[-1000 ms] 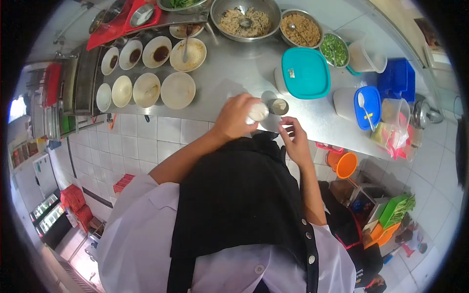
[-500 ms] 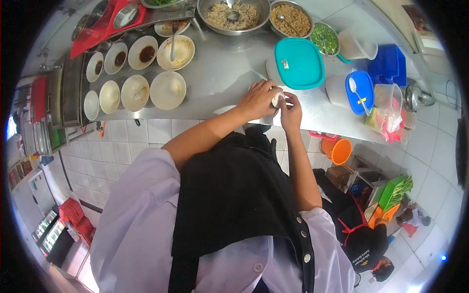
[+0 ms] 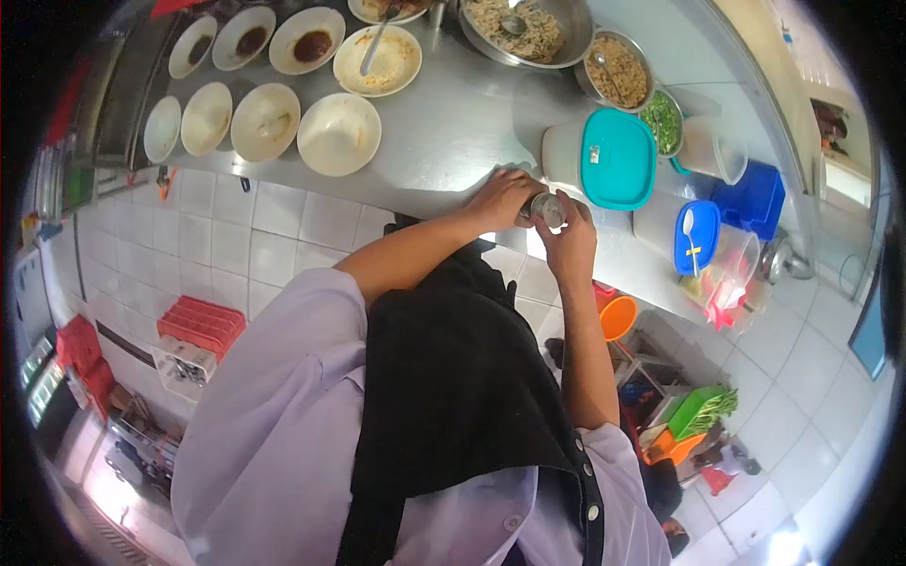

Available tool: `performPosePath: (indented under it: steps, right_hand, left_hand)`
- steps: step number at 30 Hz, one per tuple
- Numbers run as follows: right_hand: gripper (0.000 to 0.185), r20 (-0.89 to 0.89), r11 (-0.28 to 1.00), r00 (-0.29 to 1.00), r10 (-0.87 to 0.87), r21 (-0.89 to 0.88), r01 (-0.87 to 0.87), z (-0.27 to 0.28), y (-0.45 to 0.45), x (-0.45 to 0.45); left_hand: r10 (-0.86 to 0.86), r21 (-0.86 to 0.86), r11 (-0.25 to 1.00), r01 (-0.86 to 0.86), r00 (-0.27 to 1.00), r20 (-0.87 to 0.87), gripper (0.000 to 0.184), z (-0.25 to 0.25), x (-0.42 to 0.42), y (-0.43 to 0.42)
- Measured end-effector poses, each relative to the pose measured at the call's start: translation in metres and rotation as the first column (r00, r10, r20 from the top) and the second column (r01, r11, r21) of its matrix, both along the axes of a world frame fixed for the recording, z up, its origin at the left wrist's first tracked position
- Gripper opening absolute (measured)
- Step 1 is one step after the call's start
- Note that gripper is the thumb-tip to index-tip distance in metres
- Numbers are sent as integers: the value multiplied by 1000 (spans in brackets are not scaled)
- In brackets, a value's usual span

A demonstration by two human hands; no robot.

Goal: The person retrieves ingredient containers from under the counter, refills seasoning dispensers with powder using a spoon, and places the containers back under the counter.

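The small round tin (image 3: 550,211) is sitting between my two hands, at the near edge of the metal counter (image 3: 453,141). My left hand (image 3: 502,201) is curling its fingers round the left side, covering part of the tin. My right hand (image 3: 571,238) is pinching the tin from the right between thumb and bent fingers, with the thumb lying toward me. I cannot tell whether the bottom is touching the counter, because my hands are hiding it.

Just beyond my right hand, a tub with a teal lid (image 3: 623,170) is standing on the counter. Farther right, a spoon (image 3: 688,226) is lying on a blue lid (image 3: 709,223), and a blue box (image 3: 763,203) is standing behind that. Past the teal lid, chopped greens (image 3: 663,123) and brown crumbly food (image 3: 623,80) are filling two containers, with a large metal bowl (image 3: 578,38) standing beside them.

Well to my left, pale bowls (image 3: 340,141) are standing in two rows. Three in the far row are holding dark sauce (image 3: 311,45), and a utensil (image 3: 373,55) is leaning in a stained bowl (image 3: 406,77) next to them
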State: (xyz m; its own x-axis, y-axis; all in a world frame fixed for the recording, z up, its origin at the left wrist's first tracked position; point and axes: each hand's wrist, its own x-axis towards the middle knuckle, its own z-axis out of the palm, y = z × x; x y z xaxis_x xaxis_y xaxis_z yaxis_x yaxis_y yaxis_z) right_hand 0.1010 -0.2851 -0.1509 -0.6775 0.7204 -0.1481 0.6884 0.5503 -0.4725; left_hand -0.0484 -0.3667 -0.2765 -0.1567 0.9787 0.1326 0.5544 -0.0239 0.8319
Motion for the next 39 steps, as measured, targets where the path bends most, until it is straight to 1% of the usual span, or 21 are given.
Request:
performPosePath:
  steps: [2,4,5,8,11,14,17,19,21,23,24,25,26,27,28,29,30,32,35,37,39]
  right_hand:
    - [69,-13,997,999,45,-58,-45,14,3,-2]
    - [71,-48,989,994,98,-104,-103,42,-1,-2]
    - [71,-70,991,989,128,-34,-131,54,-5,-2]
    - [69,-130,979,976,177,125,-161,103,-27,-17]
    - [66,-294,965,949,116,260,-37,139,-32,-24]
    - [59,-350,914,914,206,403,-52,179,-27,-29]
    - [55,-388,869,882,269,492,-49,210,-24,-33]
    - [57,-369,837,873,319,542,-77,226,-23,-33]
    - [61,-340,873,875,344,459,-165,254,-27,-34]
    - [68,-186,861,902,390,420,-286,282,-20,-31]
    - [73,-38,834,909,416,414,-365,297,-10,-27]
    - [78,112,807,896,429,398,-436,306,-5,-26]
    - [84,105,738,870,482,487,-467,302,3,-29]
    - [85,304,826,900,312,381,-415,312,-6,-37]
    - [85,497,900,857,140,297,-320,327,-20,-55]
    - [86,665,953,747,-14,234,-191,339,-25,-65]
    - [81,650,924,760,20,279,-263,345,-23,-61]
    - [74,275,868,913,300,318,-381,351,-19,-55]
    - [65,113,742,814,570,355,-569,322,-2,-50]
    - [66,404,742,766,500,257,-620,311,-2,-53]
    - [64,421,721,743,521,249,-647,312,-7,-56]
  left_hand:
    - [-72,-8,997,73,993,92,72,9,-7,4]
    - [-4,34,999,-6,959,285,71,14,0,1]
    - [21,49,998,-42,925,378,71,18,7,-3]
    - [51,121,987,-109,913,405,64,95,-6,-14]
    - [77,201,964,-174,907,415,56,171,-9,-11]
    - [75,253,947,-198,903,424,54,233,-13,-5]
    - [52,327,928,-180,930,365,54,277,-21,-5]
    - [38,293,945,-144,939,341,59,290,-26,-5]
    - [1,267,960,-84,955,296,62,301,-37,-11]
    - [-175,244,963,110,948,266,61,308,-54,-13]
    - [-260,230,952,203,932,253,61,311,-60,-14]
    - [-207,215,964,157,950,235,63,315,-59,-17]
    - [-163,210,971,117,963,214,65,318,-53,-20]
    - [-123,216,973,80,973,193,68,321,-46,-20]
    - [-39,262,965,-2,988,149,68,311,-41,-18]
    - [-33,245,970,-5,988,153,68,309,-40,-16]
    - [-31,217,976,-3,988,153,68,308,-41,-17]
    - [-20,132,991,-3,985,170,66,312,-43,-28]
    - [-21,139,990,-16,965,260,67,302,-42,-44]
    - [-45,116,993,13,960,277,66,302,-32,-56]
    - [-37,159,987,-4,967,250,65,297,-23,-67]
